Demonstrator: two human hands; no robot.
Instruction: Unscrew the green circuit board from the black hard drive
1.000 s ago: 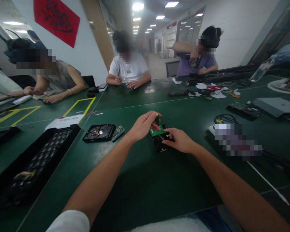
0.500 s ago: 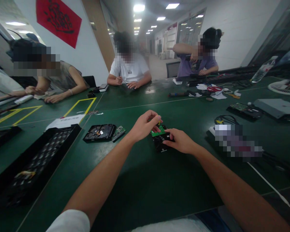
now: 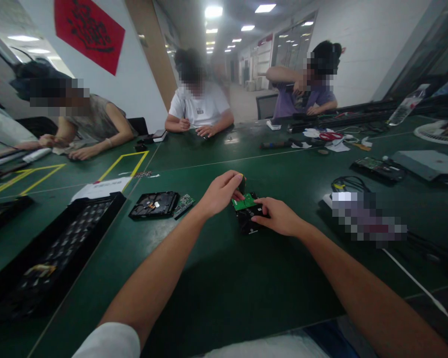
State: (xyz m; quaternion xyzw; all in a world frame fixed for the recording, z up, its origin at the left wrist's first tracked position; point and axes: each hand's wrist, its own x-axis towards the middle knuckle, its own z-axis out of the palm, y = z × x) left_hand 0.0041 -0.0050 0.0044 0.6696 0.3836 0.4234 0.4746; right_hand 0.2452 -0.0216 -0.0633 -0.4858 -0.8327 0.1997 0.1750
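Note:
A hard drive point(image 3: 249, 222) lies on the green table in front of me, its green circuit board point(image 3: 244, 202) facing up at the far end. My right hand point(image 3: 280, 215) grips the drive from the right, index finger at the board and thumb on the black casing. Over the board's left far corner, my left hand point(image 3: 226, 191) is closed around a small black-and-yellow tool point(image 3: 242, 184). The fingers cover most of that tool, and its tip is hidden. Left of my forearm lie another hard drive point(image 3: 155, 205) and a loose circuit board point(image 3: 184, 205).
A long black tray point(image 3: 114, 203) stands at left beside a paper sheet point(image 3: 100, 188). At right are a white device with a blurred top point(image 3: 326, 201), a cable point(image 3: 349, 184), another drive point(image 3: 377, 170) and a grey box point(image 3: 429, 166). Several people sit across the table.
The black-and-yellow tool in my left hand has turned slightly and shows more of its dark part. My left fingers have shifted a little; my right hand stays on the drive.

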